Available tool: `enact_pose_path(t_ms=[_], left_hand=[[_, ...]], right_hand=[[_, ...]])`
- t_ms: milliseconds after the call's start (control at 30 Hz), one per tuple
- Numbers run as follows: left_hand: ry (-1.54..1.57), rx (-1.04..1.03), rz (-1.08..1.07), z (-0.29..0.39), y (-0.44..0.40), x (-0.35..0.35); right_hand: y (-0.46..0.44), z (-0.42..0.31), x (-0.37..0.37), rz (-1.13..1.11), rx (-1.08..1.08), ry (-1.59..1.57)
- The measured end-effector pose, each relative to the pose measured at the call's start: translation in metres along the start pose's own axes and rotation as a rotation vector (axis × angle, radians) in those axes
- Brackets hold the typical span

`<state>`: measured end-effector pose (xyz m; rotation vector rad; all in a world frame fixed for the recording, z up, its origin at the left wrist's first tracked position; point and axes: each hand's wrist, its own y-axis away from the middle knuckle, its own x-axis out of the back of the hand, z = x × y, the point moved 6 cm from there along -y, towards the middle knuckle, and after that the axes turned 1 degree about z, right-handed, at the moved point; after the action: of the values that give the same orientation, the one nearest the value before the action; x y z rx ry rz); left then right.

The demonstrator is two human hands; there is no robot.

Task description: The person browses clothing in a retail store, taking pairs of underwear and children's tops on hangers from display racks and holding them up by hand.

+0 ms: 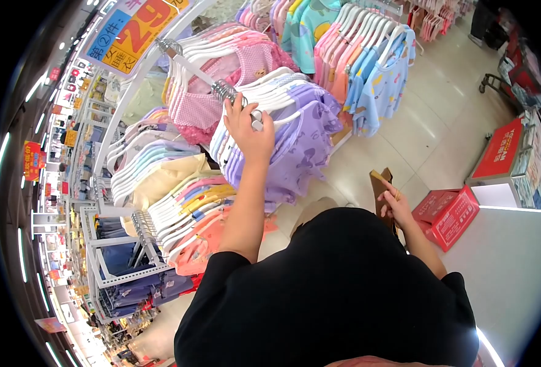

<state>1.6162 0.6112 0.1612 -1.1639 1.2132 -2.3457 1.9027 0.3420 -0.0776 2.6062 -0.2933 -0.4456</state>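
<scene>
My left hand (pixel 250 129) reaches up to the end of a rack rail, fingers curled over the hooks of white clothes hangers (pixel 262 92). A purple patterned garment (pixel 300 144) with ruffled edges hangs at the front of this bunch, just beyond my forearm. Low on the right, my right hand (pixel 396 205) is closed round a flat brown thing (pixel 380 188) with a tan edge, one finger stretched along it. What this brown thing is I cannot make out, and my body hides its lower part.
Pink garments (pixel 200 101) and blue children's outfits (pixel 385 82) hang on neighbouring rails. Folded jeans (pixel 123 260) fill a white rack at left. A price sign (pixel 133 33) stands above. A red box (pixel 449 214) sits beside a white-topped counter (pixel 509 257); a trolley (pixel 512 82) stands farther off.
</scene>
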Motion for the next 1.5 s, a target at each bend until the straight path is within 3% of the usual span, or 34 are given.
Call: enact_pose_path(t_ms=[33, 133, 267, 400, 633, 900, 1033, 1200, 1300, 1333, 1433, 1500], left_hand=[[0.011, 0.005, 0.008, 0.004, 0.001, 0.002], [0.497, 0.305, 0.12, 0.011, 0.01, 0.011], [0.87, 0.732, 0.115, -0.035, 0.028, 0.015], [1.418, 1.064, -0.287, -0.061, 0.03, -0.016], [1.533, 1.032, -0.737, -0.063, 0.017, -0.04], [1.516, 1.024, -0.662, -0.075, 0.034, -0.062], [1.483, 0.894, -0.77, -0.075, 0.027, -0.058], [1.458, 0.927, -0.746, -0.074, 0.028, -0.054], [1.273, 1.019, -0.513, -0.065, 0.019, -0.03], [1.201, 0.851, -0.388, -0.069, 0.016, -0.024], [0.929, 0.79, 0.061, -0.077, 0.027, 0.007], [1.033, 0.457, 0.141, -0.072, 0.031, 0.03]], right_hand=[[0.001, 0.001, -0.002, 0.002, -0.002, 0.001], [0.005, 0.003, -0.011, 0.018, -0.016, 0.008], [0.006, 0.004, -0.027, 0.048, -0.059, -0.002], [-0.008, 0.01, -0.045, 0.057, -0.072, 0.019], [-0.024, 0.001, -0.078, 0.045, 0.002, 0.045], [-0.023, -0.003, -0.103, 0.087, -0.005, 0.182], [-0.029, -0.009, -0.102, 0.077, -0.008, 0.213], [-0.034, -0.014, -0.106, 0.053, 0.009, 0.244], [-0.039, -0.015, -0.106, 0.049, 0.033, 0.239], [-0.039, -0.015, -0.106, 0.05, 0.04, 0.236], [-0.035, -0.026, -0.106, 0.061, 0.016, 0.256], [-0.033, -0.03, -0.102, 0.066, 0.012, 0.257]])
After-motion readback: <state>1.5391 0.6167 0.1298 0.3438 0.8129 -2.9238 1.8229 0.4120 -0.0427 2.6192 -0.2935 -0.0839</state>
